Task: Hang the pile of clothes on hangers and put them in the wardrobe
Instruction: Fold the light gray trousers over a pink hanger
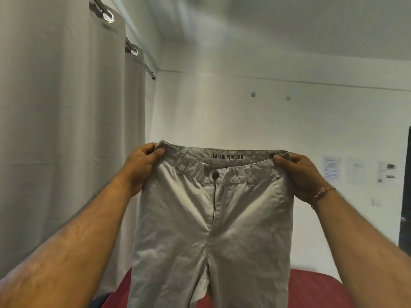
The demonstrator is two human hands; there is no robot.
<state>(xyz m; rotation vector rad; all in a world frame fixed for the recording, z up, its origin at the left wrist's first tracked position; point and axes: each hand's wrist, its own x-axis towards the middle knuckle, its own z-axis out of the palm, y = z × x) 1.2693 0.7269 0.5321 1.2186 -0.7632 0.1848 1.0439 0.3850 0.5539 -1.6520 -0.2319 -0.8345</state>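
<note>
A pair of beige trousers point(189, 218) hangs spread out in front of me, front side facing me, with the inner waistband label showing. My left hand point(142, 165) pinches the left end of the waistband. My right hand point(300, 174) pinches the right end; a thin bracelet sits on that wrist. The legs drop past the bottom edge of the view. No hanger, clothes pile or wardrobe is in view.
A red bed point(318, 290) lies below the trousers. Grey curtains point(66, 130) on a metal rod point(131, 44) fill the left side. A white wall with several taped papers point(332, 166) is ahead, and a dark door point(405, 190) is at the far right.
</note>
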